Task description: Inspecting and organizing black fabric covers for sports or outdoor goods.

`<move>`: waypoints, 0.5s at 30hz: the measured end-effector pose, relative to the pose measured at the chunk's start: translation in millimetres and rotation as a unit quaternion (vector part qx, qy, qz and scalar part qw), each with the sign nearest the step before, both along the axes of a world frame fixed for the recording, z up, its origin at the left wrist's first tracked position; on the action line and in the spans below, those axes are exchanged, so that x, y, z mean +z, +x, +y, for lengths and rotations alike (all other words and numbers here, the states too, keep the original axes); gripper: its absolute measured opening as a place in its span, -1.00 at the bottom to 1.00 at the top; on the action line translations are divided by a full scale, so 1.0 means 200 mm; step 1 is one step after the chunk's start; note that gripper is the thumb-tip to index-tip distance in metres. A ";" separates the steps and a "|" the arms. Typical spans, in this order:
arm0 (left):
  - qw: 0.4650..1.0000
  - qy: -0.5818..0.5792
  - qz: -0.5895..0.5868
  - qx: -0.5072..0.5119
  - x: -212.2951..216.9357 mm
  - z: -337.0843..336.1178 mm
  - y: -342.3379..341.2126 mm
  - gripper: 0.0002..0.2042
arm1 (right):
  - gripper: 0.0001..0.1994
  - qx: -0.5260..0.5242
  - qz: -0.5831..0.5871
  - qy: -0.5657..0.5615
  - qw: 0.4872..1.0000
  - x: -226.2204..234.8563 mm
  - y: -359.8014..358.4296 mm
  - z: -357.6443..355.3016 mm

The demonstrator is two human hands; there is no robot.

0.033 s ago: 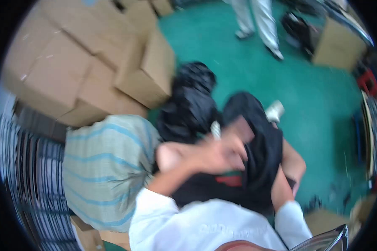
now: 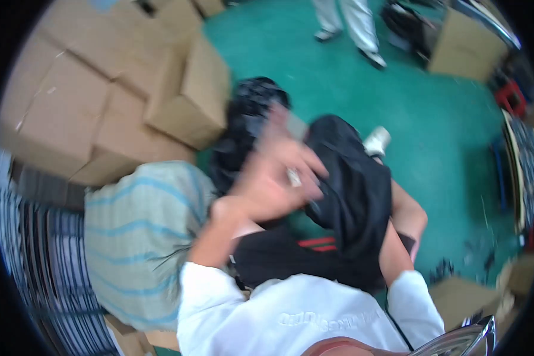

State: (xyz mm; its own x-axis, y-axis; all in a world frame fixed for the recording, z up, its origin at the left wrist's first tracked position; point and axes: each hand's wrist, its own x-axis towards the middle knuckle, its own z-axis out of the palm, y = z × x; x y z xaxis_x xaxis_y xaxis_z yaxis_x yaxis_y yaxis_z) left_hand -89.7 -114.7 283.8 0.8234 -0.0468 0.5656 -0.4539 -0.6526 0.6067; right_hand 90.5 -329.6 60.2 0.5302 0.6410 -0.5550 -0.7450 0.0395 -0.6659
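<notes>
My left hand point(image 2: 282, 172) is raised over my lap, its fingers spread apart and blurred by motion. A small white thing point(image 2: 293, 177) shows against its palm or between its fingers; I cannot tell which. Beyond the fingertips is a pale grey patch point(image 2: 297, 126), too smeared to name. My right forearm point(image 2: 393, 258) runs down to a black cloth point(image 2: 350, 190) draped over my right leg, where the hand itself is hidden. Just past my left hand sits a shiny black plastic bag point(image 2: 243, 127). My black shorts point(image 2: 267, 255) carry red stripes.
Cardboard boxes point(image 2: 71, 107) are stacked at the left. A full pale sack with blue stripes point(image 2: 142, 243) stands against my left side, near stacked flat sheets point(image 2: 47, 261). Ahead on the green floor point(image 2: 279, 47) another person's legs point(image 2: 359, 26) stand. A red stool-like object point(image 2: 509, 99) is at right.
My left hand has swung up and to the left, away from the black cloth, and its fingers show wider apart. The whole view has shifted slightly. My right arm stays in place.
</notes>
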 end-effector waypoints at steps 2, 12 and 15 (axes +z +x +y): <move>0.968 -0.072 -0.089 0.224 0.32 0.36 0.03 -0.71 | -0.50 -0.048 0.024 -0.015 0.998 -0.06 -0.25 -0.12; 0.803 -0.462 0.338 0.168 -0.65 0.30 0.21 -0.55 | -0.38 -0.046 0.068 0.167 0.982 0.03 -0.42 -0.21; 0.512 -0.762 0.394 0.040 -1.00 -0.05 0.19 -0.45 | -0.35 -0.024 0.079 0.216 0.973 0.09 -0.27 -0.14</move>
